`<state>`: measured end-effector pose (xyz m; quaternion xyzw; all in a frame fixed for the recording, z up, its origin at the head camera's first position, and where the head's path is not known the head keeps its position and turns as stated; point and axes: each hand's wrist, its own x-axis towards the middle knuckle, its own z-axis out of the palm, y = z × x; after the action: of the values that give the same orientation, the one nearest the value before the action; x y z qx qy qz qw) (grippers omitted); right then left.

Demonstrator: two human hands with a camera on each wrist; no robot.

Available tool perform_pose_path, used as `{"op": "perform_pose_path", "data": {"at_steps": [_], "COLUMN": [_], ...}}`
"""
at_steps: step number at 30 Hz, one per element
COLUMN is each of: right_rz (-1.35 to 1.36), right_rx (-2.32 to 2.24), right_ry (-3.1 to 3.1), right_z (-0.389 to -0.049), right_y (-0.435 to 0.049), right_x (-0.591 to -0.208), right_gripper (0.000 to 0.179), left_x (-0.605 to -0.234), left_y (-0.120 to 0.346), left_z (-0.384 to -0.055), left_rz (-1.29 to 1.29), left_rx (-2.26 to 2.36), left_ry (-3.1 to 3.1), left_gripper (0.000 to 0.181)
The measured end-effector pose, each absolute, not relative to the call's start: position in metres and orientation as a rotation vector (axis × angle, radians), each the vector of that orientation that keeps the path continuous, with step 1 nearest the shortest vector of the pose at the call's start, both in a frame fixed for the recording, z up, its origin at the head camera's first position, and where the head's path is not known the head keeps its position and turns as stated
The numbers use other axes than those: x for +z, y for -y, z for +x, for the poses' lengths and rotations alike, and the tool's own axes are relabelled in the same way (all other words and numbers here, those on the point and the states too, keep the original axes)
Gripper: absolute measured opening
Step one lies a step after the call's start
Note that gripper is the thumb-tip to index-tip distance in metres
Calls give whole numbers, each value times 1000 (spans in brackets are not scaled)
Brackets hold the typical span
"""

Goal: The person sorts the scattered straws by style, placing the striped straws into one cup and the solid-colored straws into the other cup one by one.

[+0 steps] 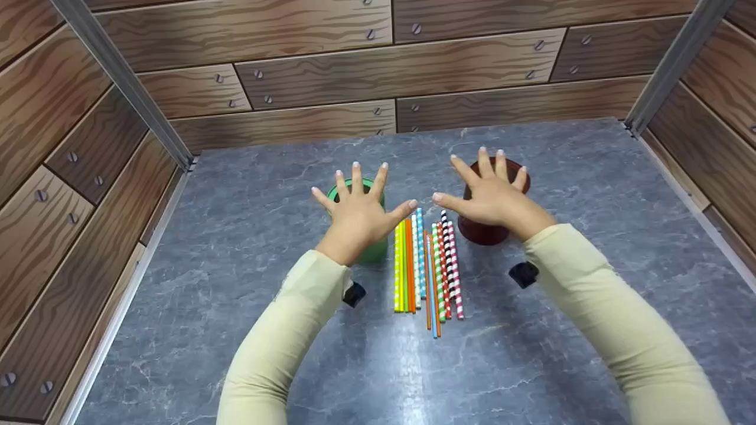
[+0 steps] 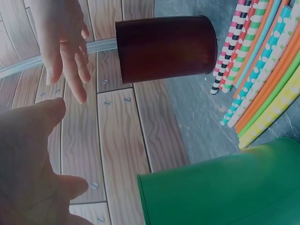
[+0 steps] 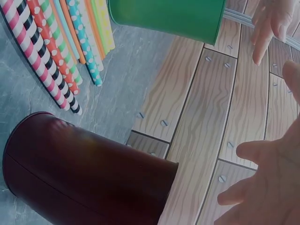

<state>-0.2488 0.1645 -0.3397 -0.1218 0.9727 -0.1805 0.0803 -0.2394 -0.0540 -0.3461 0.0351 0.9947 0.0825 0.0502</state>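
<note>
Green cup (image 1: 373, 252), dark red cup (image 1: 484, 235), straws (image 1: 438, 271) between.
Fingers splayed, grasping nothing: my left hand (image 1: 360, 217) above the green cup, my right hand (image 1: 495, 196) above the dark red, straws lower, between both hands.

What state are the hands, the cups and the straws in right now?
Left hand: fingers spread, holding nothing
Right hand: fingers spread, holding nothing
Green cup: standing upright, not held
Dark red cup: standing upright, not held
Straws: lying side by side, none held
</note>
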Motion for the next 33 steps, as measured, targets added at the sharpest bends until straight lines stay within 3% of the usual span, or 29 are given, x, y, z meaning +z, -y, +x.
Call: {"op": "perform_pose_path", "data": {"at_steps": [6,12,21,33], "right_rz": [-496,-594,-252,-74], "right_rx": [-750,-921,-1053,-1108], "right_ry": [-3008,-3019,-2820,-2713], "right_z": [-235,-223,-227,-230], "right_y": [-163,-162,-169,-164], "right_x": [-354,-378,-423,-460], "right_gripper": [85,70,66,69], "left_x": [-347,-353,-386,-428], "left_y": [60,84,115,107], "left_z": [-242,-245,-252,-255], "left_rz": [145,118,-19,-118], "left_rx": [340,746,1690,2004], "left_ry": [-3095,-3252,-3092,-2917], "left_gripper": [79,66,49,50]}}
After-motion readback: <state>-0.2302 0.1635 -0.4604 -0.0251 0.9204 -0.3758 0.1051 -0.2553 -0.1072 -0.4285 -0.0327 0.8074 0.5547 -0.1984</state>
